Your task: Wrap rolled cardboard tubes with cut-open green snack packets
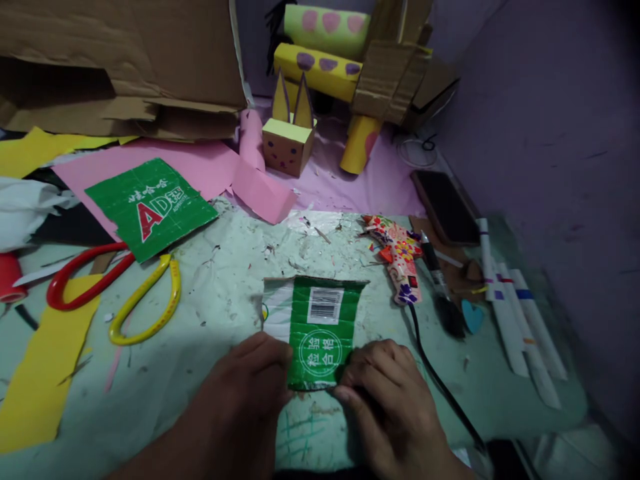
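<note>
A green and white piece of cardboard (320,333) with a barcode and a round printed stamp lies near the table's front, its far edge slightly curled. My left hand (250,380) grips its near left corner with curled fingers. At the near right corner, my right hand (385,387) pinches the edge between thumb and fingers. To the right is a flower-patterned glue gun (397,260) with a black cord running toward the front edge. Scissors (145,300) with one red and one yellow handle lie to the left, partly under another green cardboard piece (160,210).
A small box with paper ears and a drawn face (287,150) stands at the back, beside pink paper (265,193). Behind is a large cardboard box (175,53). On the right are a phone (445,207), a brush (443,287) and several white markers (525,327).
</note>
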Demonstrator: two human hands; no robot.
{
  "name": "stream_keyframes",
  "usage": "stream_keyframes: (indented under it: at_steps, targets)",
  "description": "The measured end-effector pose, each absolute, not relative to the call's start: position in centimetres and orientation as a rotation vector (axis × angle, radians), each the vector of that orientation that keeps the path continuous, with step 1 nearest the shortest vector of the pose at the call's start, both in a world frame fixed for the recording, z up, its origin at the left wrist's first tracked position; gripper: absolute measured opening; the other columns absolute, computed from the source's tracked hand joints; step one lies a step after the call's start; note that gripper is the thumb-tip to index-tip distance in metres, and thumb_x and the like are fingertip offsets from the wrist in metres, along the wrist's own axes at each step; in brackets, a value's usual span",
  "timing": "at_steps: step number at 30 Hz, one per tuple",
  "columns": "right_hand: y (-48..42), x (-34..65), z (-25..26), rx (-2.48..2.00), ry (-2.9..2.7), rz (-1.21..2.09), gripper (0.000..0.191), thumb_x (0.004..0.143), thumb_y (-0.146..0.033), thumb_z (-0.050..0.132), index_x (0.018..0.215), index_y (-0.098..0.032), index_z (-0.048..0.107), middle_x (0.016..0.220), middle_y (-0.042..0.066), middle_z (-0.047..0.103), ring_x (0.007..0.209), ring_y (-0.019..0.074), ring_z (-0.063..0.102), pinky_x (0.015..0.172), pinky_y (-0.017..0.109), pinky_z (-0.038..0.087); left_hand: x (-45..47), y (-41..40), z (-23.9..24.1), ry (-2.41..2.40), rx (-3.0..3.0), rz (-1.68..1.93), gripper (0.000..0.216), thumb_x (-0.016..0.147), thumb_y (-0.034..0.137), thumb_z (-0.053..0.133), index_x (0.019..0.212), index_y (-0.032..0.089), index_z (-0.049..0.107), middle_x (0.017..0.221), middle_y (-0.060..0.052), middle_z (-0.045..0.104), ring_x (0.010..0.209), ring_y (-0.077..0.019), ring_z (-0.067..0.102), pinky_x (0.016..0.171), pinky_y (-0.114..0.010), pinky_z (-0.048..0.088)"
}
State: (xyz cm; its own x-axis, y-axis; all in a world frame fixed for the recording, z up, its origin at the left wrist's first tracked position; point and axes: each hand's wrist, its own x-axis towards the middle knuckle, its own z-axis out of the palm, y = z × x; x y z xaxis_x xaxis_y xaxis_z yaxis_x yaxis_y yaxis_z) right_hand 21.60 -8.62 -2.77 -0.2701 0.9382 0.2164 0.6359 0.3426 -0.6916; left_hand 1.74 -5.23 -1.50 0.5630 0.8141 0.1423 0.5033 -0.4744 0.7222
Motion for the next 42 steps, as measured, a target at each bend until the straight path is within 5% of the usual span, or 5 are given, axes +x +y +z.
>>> stream_keyframes:
  at_steps: [5, 11, 34, 38, 42]
  targets:
    - [-8.8, 22.1, -3.0, -1.286, -2.080, 0.555, 0.027, 0.076, -0.010, 0.062, 0.102, -0.013, 0.060, 0.091, 0.009, 0.059, 0.083, 0.0204, 0.051, 0.069, 0.036, 0.042, 1.3, -4.8, -1.1, 1.030, 2.073, 0.590, 0.019, 0.081, 0.008, 0.040, 0.070, 0.018, 0.053, 0.076, -0.002, 0.058, 0.069, -0.0142, 0.056, 0.060, -0.025, 0.047]
    - [-8.0, 21.6, -3.6, -1.176, -2.025, 0.498, 0.019, 0.076, -0.002, 0.058, 0.091, -0.013, 0.060, 0.087, 0.005, 0.066, 0.086, 0.0181, 0.057, 0.084, 0.038, 0.042, 0.1, -4.5, -1.1, 0.939, 2.073, 0.646, 0.012, 0.082, 0.012, 0.050, 0.089, 0.020, 0.056, 0.090, -0.003, 0.061, 0.081, -0.0154, 0.059, 0.069, -0.025, 0.049]
    - [-3.3, 20.6, -2.6, -1.720, -1.913, 0.698, 0.026, 0.086, -0.033, 0.044, 0.080, -0.019, 0.065, 0.058, 0.003, 0.065, 0.048, 0.0175, 0.058, 0.045, 0.027, 0.040, 1.6, -1.5, -1.3, 1.579, 1.820, 0.492, 0.021, 0.076, 0.027, 0.046, 0.058, 0.018, 0.051, 0.047, 0.004, 0.045, 0.044, -0.0124, 0.046, 0.042, -0.023, 0.033]
    - [-3.5, 21.4, -2.0, -1.587, -1.684, 1.046, 0.024, 0.086, -0.033, 0.046, 0.076, -0.020, 0.062, 0.063, 0.001, 0.062, 0.057, 0.0146, 0.058, 0.050, 0.024, 0.043, -0.2, -2.4, -0.1, 1.225, 1.839, 0.684, 0.030, 0.082, 0.022, 0.044, 0.112, 0.021, 0.048, 0.079, 0.000, 0.063, 0.064, -0.0139, 0.061, 0.053, -0.021, 0.050]
    - [-4.6, 21.6, -1.6, -1.540, -1.506, 1.156, 0.018, 0.084, -0.033, 0.051, 0.087, -0.020, 0.062, 0.063, 0.000, 0.062, 0.055, 0.0129, 0.057, 0.045, 0.020, 0.042, -2.0, -4.2, 0.4, 0.989, 2.396, 0.617, 0.048, 0.079, 0.008, 0.036, 0.123, 0.023, 0.045, 0.129, -0.008, 0.050, 0.111, -0.0204, 0.054, 0.086, -0.027, 0.049]
